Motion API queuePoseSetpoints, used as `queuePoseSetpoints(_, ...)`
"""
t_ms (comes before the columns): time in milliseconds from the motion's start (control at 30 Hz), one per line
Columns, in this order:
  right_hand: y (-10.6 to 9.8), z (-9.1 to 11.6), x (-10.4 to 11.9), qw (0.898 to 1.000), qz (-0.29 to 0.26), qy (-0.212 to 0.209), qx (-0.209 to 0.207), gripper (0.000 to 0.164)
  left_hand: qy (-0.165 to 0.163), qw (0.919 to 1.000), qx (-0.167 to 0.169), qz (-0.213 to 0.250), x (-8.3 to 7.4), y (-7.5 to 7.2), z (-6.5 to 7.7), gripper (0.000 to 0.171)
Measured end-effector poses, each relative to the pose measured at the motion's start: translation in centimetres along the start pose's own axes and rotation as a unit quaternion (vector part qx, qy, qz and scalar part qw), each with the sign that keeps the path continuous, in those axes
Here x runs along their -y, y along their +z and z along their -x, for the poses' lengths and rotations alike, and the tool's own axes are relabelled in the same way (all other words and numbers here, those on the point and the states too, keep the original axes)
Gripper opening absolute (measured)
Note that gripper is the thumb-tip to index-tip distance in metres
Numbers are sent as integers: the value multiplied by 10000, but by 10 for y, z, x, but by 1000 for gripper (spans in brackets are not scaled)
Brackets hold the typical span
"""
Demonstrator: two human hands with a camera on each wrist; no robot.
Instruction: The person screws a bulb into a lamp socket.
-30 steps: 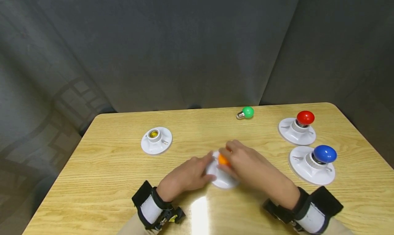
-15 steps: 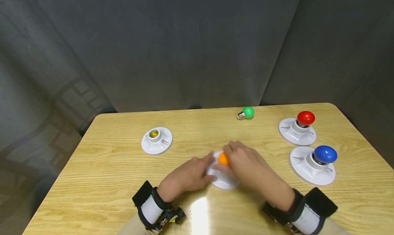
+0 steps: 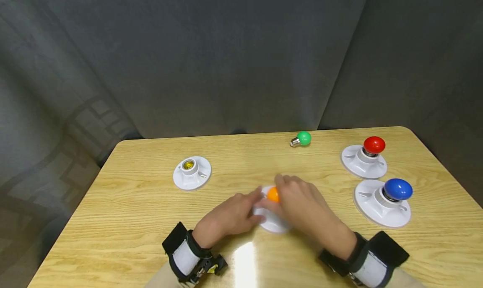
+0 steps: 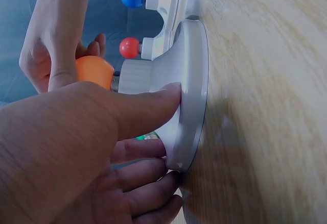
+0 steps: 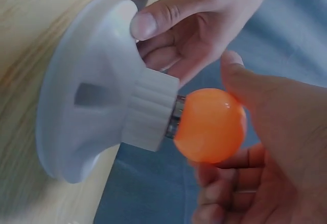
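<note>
An orange light bulb (image 5: 210, 126) stands in the collar of a white lamp holder (image 5: 102, 96), some of its metal thread showing. My right hand (image 3: 303, 200) grips the bulb, thumb on one side and curled fingers on the other. With thumb and fingers at the rim of the round base, my left hand (image 3: 230, 214) holds the lamp holder against the table. In the head view the right hand hides part of the bulb and base.
A lamp holder without a bulb (image 3: 192, 177) stands to the left. Near the far edge lies a green bulb (image 3: 304, 138). To the right, a red bulb (image 3: 374, 144) and a blue bulb (image 3: 398, 189) sit in their own holders on the wooden table (image 3: 113, 221).
My right hand has turned about the orange bulb, its wrist swinging a little to the left. The left hand and the lamp holder stay in place.
</note>
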State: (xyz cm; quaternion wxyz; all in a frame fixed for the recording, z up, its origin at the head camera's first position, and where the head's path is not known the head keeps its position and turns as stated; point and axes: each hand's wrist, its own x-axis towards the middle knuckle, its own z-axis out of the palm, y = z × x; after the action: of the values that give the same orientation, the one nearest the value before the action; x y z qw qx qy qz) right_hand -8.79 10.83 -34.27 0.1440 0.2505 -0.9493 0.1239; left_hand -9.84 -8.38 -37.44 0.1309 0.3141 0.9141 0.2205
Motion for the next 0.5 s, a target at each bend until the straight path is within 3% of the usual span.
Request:
queuePoseSetpoints(300, -26, 1, -11, 9962, -512, -590, 374, 57, 91, 9999, -54, -1, 1, 1, -1, 67)
queuePoseSetpoints(400, -32, 0, -16, 9900, -834, -941, 634, 47, 171, 9998, -113, -11, 2, 1, -1, 65)
queuePoseSetpoints(500, -33, 1, -17, 9818, -984, -1280, 996, 50, 240, 9996, -157, 19, 2, 1, -1, 60)
